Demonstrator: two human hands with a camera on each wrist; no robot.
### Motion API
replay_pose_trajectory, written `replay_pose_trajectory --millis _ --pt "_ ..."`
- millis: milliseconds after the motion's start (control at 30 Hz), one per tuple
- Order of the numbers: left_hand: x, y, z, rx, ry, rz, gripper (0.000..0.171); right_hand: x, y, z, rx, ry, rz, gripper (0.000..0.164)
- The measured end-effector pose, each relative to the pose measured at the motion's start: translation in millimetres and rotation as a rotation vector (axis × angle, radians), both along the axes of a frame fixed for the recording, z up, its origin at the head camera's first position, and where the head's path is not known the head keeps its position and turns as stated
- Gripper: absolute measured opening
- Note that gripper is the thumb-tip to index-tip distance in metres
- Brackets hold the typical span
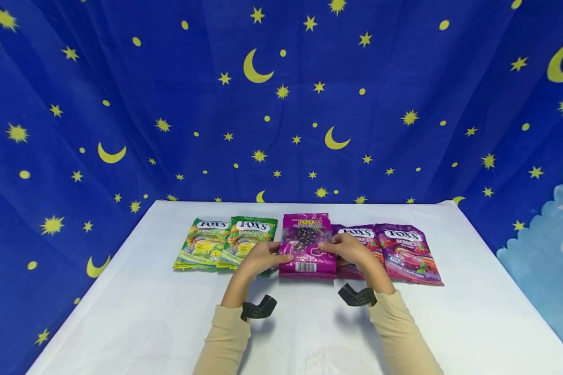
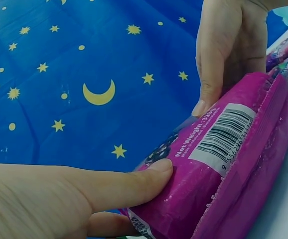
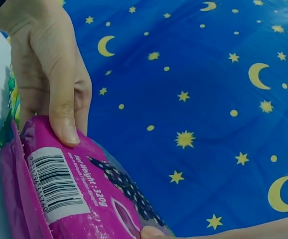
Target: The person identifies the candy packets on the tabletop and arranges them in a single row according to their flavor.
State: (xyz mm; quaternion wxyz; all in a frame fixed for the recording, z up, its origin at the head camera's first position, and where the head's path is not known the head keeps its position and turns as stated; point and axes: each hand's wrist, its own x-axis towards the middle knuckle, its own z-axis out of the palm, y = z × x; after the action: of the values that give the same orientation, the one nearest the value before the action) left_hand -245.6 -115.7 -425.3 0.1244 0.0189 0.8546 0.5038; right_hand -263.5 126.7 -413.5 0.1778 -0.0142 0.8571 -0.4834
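Note:
A magenta candy bag with dark berry-like sweets behind a clear window lies near the middle of the white table. My left hand grips its left side, thumb on top and fingers lower down. On the opposite side my right hand holds it the same way. The barcode faces up near the front seal in the left wrist view. Another magenta layer shows beneath the bag in the right wrist view; I cannot tell whether it is a second bag. Some fingertips are hidden by the bag.
Left of the magenta bag lie two overlapping green Fox's bags, an outer one and an inner one. To its right are two purple Fox's berries bags, the inner partly behind my hand, the outer. A blue star-patterned cloth hangs behind.

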Motion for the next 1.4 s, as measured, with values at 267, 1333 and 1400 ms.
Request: replay_pose_trajectory --millis 267,1333,1400 --pt "-1.2 -3 -3.7 0.034 -0.015 0.002 0.069 -3.8 3 -5.0 -0.07 -0.022 -0.024 0.042" --pt "-4.3 -7 -13.5 0.335 -0.138 0.038 0.047 4.2 12 -21.4 -0.322 -0.076 -0.06 0.034" --pt "-4.6 -7 -12.6 0.333 -0.139 0.05 0.048 5.2 12 -21.0 -0.335 -0.072 -0.067 0.033"
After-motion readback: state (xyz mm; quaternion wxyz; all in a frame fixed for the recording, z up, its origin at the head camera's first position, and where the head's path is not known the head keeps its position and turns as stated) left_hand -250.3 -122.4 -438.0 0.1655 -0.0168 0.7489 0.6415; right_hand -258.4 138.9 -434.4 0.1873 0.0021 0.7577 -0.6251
